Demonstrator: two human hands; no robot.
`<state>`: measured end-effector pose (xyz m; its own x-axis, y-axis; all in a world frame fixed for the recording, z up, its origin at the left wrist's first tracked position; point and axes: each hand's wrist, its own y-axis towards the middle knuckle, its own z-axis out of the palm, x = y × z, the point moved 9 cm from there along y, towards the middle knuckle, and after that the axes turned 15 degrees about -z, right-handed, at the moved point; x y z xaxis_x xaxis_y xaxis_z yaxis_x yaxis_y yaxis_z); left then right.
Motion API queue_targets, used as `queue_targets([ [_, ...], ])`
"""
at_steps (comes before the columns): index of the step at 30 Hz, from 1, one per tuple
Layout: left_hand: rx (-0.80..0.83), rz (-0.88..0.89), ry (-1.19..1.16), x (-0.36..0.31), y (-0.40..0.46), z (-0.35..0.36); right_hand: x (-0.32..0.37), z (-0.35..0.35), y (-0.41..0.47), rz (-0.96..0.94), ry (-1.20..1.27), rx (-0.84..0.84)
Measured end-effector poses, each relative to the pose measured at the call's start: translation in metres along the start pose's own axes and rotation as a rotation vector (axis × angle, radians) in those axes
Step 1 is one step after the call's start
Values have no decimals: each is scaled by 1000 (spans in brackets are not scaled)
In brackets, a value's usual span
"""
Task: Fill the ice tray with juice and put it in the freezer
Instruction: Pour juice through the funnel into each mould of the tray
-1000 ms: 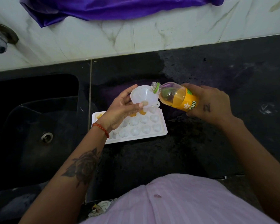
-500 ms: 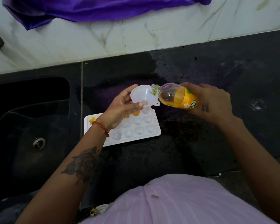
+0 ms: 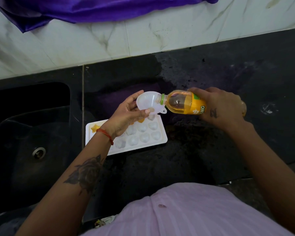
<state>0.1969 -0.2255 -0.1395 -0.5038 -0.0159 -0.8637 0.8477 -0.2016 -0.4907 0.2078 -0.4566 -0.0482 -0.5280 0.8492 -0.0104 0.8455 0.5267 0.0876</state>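
Black stone countertop (image 3: 228, 79) runs under a white marbled wall, with a dark sink (image 3: 32, 133) sunk into its left end and a purple cloth (image 3: 92, 9) hanging against the wall above. Near the sink's edge a white ice tray (image 3: 143, 138) lies flat on the counter; a star cell at its far left corner and a few cells along its far edge hold orange juice, the nearer cells look pale. Left hand (image 3: 128, 114) reaches in from below with the wrist bent, thumb and fingers curled around a translucent white funnel (image 3: 149, 103) held over the tray's far edge. Right hand (image 3: 221, 108) grasps a juice bottle (image 3: 186, 103) around its base, palm down, the bottle tipped almost level with its open neck inside the funnel's bowl.
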Motion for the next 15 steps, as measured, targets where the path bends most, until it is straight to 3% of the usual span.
queue_targets([
  [15, 3, -2, -31, -2, -3, 1, 2, -2, 0, -5, 51, -22],
])
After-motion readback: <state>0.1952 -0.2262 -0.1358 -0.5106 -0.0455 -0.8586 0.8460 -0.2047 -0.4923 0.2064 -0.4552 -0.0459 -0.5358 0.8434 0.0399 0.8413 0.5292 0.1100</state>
